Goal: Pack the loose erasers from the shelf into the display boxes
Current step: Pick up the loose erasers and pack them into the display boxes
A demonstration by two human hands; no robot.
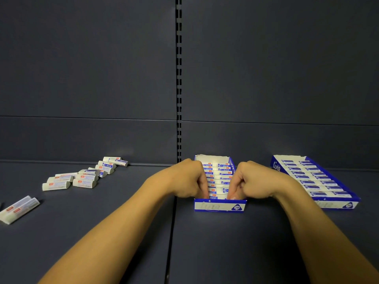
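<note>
A blue and white display box [219,207] sits mid-shelf, holding a row of white erasers with blue sleeves [218,177]. My left hand [186,179] and my right hand [252,181] reach into it from either side with fingers curled down. The fingertips meet the nearest eraser [218,196] by the front wall; the grip itself is hidden. Several loose erasers [82,176] lie scattered at the left. Two more loose erasers [19,209] lie at the far left edge.
A second display box [336,204], filled with erasers, stands at the right, angled toward the back wall. The dark shelf [205,242] has a seam running front to back under the box. A slotted upright [178,78] divides the back panel.
</note>
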